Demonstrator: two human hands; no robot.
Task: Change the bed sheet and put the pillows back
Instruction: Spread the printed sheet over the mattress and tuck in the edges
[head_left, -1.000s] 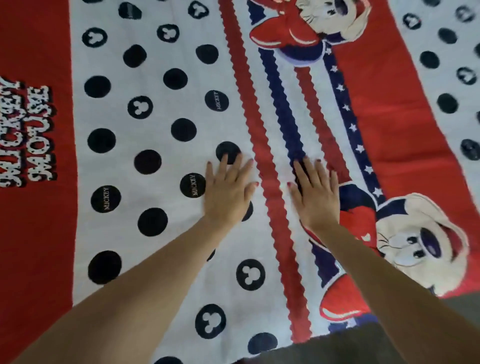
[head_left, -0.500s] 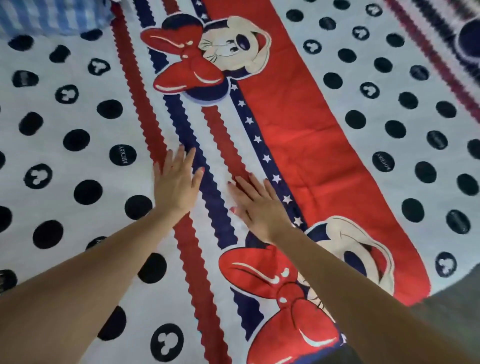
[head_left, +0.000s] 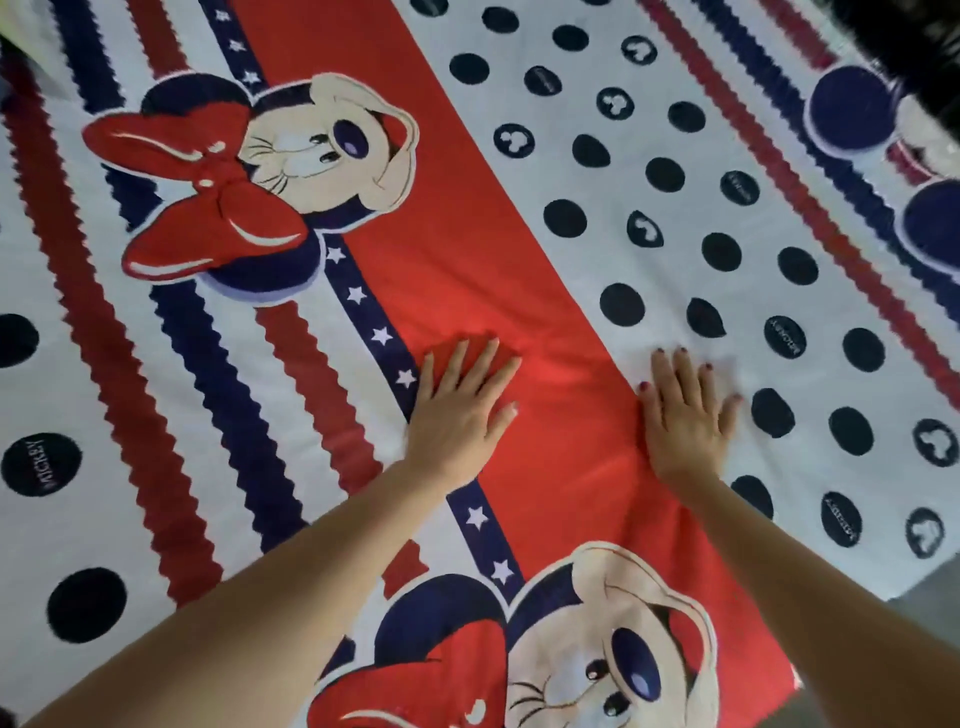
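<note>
bed sheet (head_left: 519, 234) spread flat | left hand (head_left: 457, 410), right hand (head_left: 685, 421) pressing, fingers straight, holding nothing

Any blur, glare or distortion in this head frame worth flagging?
Head view: lighting soft and even, no glare; the bed sheet print looks slightly soft, blurrier at the top right corner; wide-angle bending of stripes toward the edges; both hands, left hand and right hand, read clearly.

The bed sheet (head_left: 519, 249) runs past every edge of the view, so its full extent cannot be told. Its cartoon print at the bottom is cut off, and a dark blurred shape (head_left: 914, 31) fills the top right corner, unidentifiable.
</note>
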